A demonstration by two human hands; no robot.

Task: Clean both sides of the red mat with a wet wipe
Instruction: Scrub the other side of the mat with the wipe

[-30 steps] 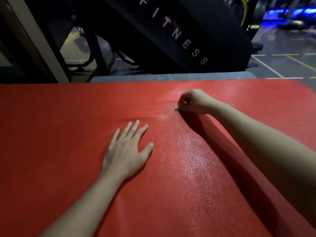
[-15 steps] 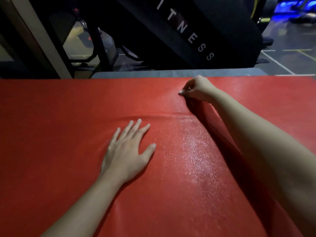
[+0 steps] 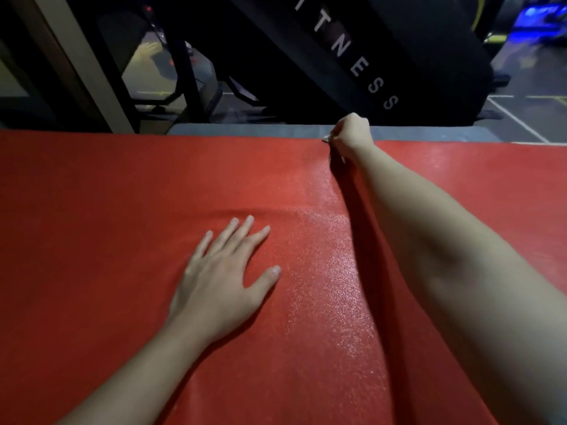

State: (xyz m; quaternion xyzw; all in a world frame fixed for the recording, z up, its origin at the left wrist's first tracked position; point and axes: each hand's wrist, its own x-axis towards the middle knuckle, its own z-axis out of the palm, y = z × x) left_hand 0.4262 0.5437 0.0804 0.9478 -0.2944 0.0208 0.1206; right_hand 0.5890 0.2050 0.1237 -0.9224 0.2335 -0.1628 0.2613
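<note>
The red mat (image 3: 107,240) fills most of the head view, with a shiny wet streak running from its middle up toward the far edge. My left hand (image 3: 221,280) lies flat on the mat with its fingers spread. At the mat's far edge my right hand (image 3: 349,134) is curled round the wet wipe (image 3: 325,138); only a small white tip of the wipe shows at the knuckles.
Beyond the far edge lies a strip of grey flooring (image 3: 245,130). Behind it stands a black fitness machine (image 3: 352,56) with white lettering, and a pale post (image 3: 82,65) rises at the left. Marked gym floor (image 3: 521,118) shows at the right.
My right hand has slid the wipe away from me, from the mat's middle to its far edge, leaving a longer wet streak. My left hand has stayed pressed flat.
</note>
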